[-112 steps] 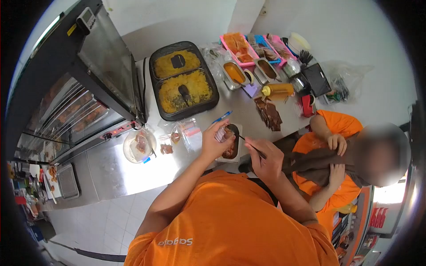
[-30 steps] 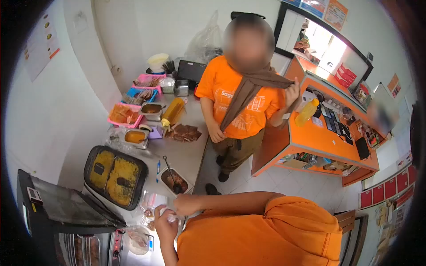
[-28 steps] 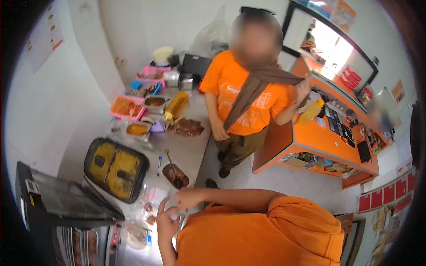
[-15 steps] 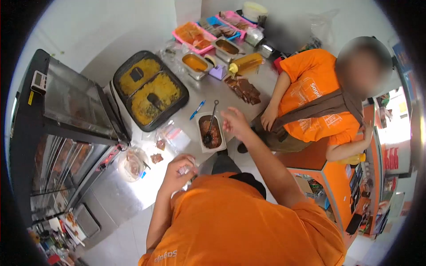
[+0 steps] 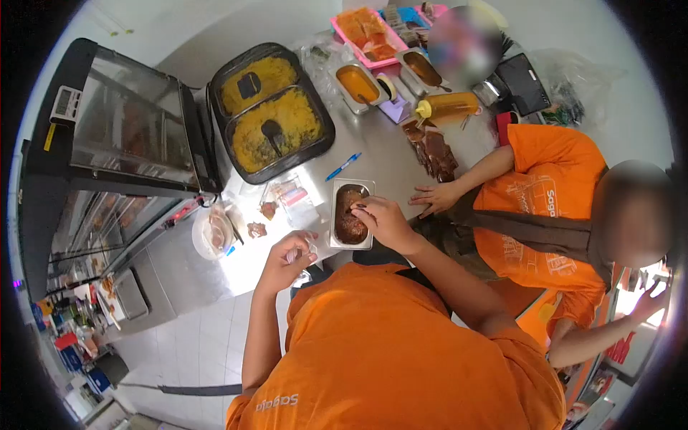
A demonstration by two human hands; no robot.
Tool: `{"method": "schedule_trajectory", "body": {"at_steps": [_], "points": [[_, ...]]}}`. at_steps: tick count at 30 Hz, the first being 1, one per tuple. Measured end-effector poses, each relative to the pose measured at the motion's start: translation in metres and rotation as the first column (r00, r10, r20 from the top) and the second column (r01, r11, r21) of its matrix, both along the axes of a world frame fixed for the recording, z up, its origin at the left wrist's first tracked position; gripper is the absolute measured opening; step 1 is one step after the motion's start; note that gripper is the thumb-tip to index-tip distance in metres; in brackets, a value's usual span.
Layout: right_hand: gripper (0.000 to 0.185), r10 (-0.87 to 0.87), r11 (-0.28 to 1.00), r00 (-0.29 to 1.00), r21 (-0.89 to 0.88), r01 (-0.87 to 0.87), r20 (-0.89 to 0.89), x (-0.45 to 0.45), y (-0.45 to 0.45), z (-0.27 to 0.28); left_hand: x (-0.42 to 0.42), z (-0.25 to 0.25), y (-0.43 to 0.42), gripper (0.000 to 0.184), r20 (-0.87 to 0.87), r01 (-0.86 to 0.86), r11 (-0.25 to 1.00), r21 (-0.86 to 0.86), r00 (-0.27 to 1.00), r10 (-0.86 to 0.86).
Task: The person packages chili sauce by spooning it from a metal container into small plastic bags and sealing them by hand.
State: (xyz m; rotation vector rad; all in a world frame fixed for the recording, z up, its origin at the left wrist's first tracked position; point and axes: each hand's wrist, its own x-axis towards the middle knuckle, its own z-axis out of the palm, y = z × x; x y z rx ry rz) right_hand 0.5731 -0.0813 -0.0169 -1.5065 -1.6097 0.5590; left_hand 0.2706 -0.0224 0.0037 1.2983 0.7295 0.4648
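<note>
Reaching toward ten o'clock, the right hand (image 5: 387, 225) pinches its fingers narrow over the tub (image 5: 352, 241). At its eight o'clock, the left hand (image 5: 284, 264) grips clear plastic (image 5: 294, 255).

a blue pen (image 5: 343, 166) lies near a divided black tray (image 5: 328, 136).

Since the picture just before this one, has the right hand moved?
Yes: the right hand has moved left, from beside the metal tub to over it.
</note>
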Motion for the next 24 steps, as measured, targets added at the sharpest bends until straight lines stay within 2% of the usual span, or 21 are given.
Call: {"method": "schedule_trajectory", "body": {"at_steps": [3, 4, 6, 7, 8, 10, 12, 15, 16, 19, 22, 24], "points": [[0.015, 0.102, 0.995, 0.980, -0.019, -0.101, 0.170, 0.009, -0.015, -0.021, 0.006, -0.015, -0.011, 0.041, -0.019, -0.008, 1.000, -0.014, 1.000, 0.007], [0.016, 0.158, 0.987, 0.969, -0.013, -0.159, 0.192, 0.009, -0.022, -0.029, 0.013, -0.013, -0.016, 0.063, -0.023, -0.055, 0.996, -0.077, 0.998, 0.054], [0.020, 0.260, 0.963, 0.935, 0.003, -0.268, 0.240, 0.001, -0.039, -0.039, 0.020, 0.004, -0.016, 0.069, -0.130, -0.090, 0.994, -0.067, 0.988, 0.081], [0.020, 0.231, 0.971, 0.951, 0.008, -0.238, 0.207, -0.005, -0.045, -0.030, 0.020, 0.012, -0.017, 0.072, -0.185, -0.103, 0.993, -0.062, 0.979, 0.090], [0.020, 0.198, 0.979, 0.964, 0.016, -0.203, 0.177, -0.011, -0.051, -0.020, 0.019, 0.015, -0.015, 0.076, -0.077, -0.087, 0.990, -0.112, 0.994, 0.078], [0.019, 0.119, 0.991, 0.981, 0.044, -0.127, 0.153, -0.017, -0.051, -0.012, 0.012, 0.009, -0.008, 0.073, -0.102, -0.011, 1.000, -0.010, 0.995, 0.010], [0.018, 0.035, 0.996, 0.986, 0.078, -0.048, 0.161, -0.021, -0.052, -0.014, 0.007, -0.001, -0.006, 0.062, -0.056, 0.014, 1.000, -0.004, 0.998, -0.015], [0.015, 0.120, 0.989, 0.985, -0.098, -0.108, 0.122, -0.040, -0.065, -0.011, 0.004, -0.008, -0.004, 0.060, -0.117, 0.086, 0.992, -0.092, 0.988, -0.097], [0.012, 0.076, 0.993, 0.996, -0.095, -0.071, 0.046, -0.048, -0.070, -0.006, 0.002, -0.011, -0.003, 0.058, -0.104, 0.124, 0.987, -0.105, 0.985, -0.135], [0.013, -0.120, 0.991, 0.992, -0.056, 0.118, -0.037, -0.055, -0.076, -0.003, 0.004, -0.011, -0.005, 0.058, -0.093, 0.146, 0.948, -0.282, 0.980, -0.179], [0.018, -0.110, 0.992, 0.994, -0.057, 0.110, 0.002, -0.064, -0.081, -0.011, 0.006, -0.012, -0.006, 0.059, -0.084, 0.159, 0.924, -0.347, 0.976, -0.200], [0.022, -0.289, 0.946, 0.932, -0.215, 0.243, -0.217, -0.067, -0.085, -0.024, 0.005, -0.013, -0.008, 0.059, -0.094, 0.162, 0.924, -0.347, 0.974, -0.206]]}}
